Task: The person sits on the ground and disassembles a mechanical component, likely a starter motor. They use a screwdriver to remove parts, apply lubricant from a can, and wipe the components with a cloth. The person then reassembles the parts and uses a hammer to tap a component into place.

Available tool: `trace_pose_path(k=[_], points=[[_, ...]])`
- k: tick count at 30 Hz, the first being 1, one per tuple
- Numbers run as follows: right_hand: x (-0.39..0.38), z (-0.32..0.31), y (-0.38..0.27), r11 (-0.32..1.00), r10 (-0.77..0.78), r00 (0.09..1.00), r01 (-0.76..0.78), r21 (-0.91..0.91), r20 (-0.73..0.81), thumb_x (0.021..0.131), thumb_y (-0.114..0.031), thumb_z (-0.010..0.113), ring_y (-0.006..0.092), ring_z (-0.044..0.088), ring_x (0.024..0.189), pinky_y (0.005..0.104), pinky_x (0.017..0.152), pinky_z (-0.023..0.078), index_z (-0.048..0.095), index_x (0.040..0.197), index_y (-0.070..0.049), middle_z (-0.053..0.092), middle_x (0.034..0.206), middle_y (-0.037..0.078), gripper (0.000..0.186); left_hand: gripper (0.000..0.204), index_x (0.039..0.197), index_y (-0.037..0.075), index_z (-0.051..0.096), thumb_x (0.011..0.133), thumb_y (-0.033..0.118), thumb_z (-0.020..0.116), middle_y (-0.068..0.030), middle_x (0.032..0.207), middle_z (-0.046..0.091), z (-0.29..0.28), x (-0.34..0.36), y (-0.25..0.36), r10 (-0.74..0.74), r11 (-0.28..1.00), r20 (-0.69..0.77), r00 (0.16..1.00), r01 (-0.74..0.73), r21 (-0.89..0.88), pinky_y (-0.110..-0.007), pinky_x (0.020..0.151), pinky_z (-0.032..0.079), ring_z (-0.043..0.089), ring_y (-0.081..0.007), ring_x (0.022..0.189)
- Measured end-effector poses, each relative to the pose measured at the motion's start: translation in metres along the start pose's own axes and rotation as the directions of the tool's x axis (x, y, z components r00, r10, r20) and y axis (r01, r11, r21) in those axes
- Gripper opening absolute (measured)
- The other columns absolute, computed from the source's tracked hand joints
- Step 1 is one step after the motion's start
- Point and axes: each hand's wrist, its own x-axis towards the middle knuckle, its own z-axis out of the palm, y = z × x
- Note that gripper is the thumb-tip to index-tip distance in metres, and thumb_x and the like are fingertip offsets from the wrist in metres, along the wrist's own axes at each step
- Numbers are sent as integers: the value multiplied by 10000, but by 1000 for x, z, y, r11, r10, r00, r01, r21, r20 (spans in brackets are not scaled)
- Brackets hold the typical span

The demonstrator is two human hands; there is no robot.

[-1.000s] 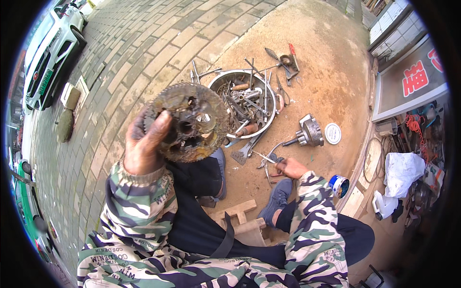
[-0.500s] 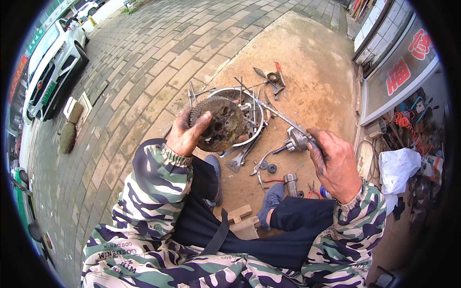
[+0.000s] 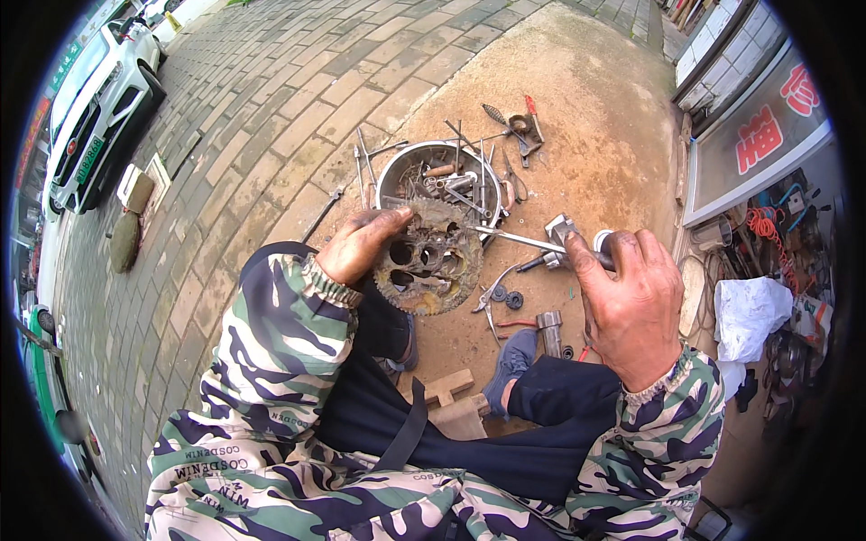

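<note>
My left hand is closed on a grimy toothed gear wheel with several irregular holes in its face, tilted toward me. My right hand grips a long, thin steel tool, whose far end is at the gear's upper right edge; whether it touches is hard to tell. Behind the gear stands a round metal basin full of rusty tools. A cylindrical metal part with a shaft lies on the ground, partly hidden behind the tool and right hand.
A lever tool, pliers and a steel cylinder lie on the stained concrete. Wooden blocks are between my feet. A white car stands left; a framed sign and white sack are right.
My left hand has moved right and the gear has lowered and turned. My right hand has risen from near the ground, bringing the steel tool up beside the gear.
</note>
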Motion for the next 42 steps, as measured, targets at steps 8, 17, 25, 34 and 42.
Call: trace_pose_path(k=[8, 17, 25, 34, 42], points=[[-5, 7, -6, 1000, -22, 999, 22, -11, -23, 752, -117, 670, 263, 587, 811, 371, 628, 486, 731, 1033, -100, 615, 1002, 118, 288, 403, 1166, -47, 629, 986, 308, 571, -72, 1062, 662, -4, 3, -10, -56, 988, 11, 998, 54, 146, -287, 882, 457, 597, -155, 978], [-5, 9, -9, 999, -43, 999, 43, 0, 30, 763, -118, 661, 272, 602, 817, 372, 640, 495, 723, 1063, -93, 611, 978, 140, 307, 331, 1126, -36, 623, 1014, 265, 542, -27, 1016, 650, -3, 0, -9, -5, 988, 52, 999, -3, 157, -268, 869, 435, 567, -108, 939], [-4, 15, -19, 996, -85, 996, 85, -30, 13, 756, -132, 646, 239, 580, 769, 347, 631, 479, 717, 1053, -57, 590, 855, 92, 315, 457, 1116, -43, 638, 984, 387, 554, -83, 924, 628, 7, -7, 3, 49, 955, 72, 996, -68, 289, -308, 819, 446, 562, -161, 898], [-1, 21, -38, 992, -98, 989, 106, -69, 109, 765, -114, 631, 228, 586, 750, 354, 616, 486, 715, 1079, -72, 592, 852, 86, 328, 426, 1070, -36, 616, 974, 375, 562, -170, 825, 650, 18, -12, 11, 202, 745, 193, 960, -278, 606, -423, 703, 470, 626, -292, 763], [4, 27, -48, 988, -132, 979, 143, -57, 156, 745, -129, 642, 207, 609, 719, 313, 608, 460, 705, 984, 6, 606, 770, 73, 282, 459, 994, -28, 602, 932, 427, 591, -248, 784, 632, 25, -18, 12, 238, 635, 174, 955, -289, 717, -476, 716, 469, 625, -439, 799]])
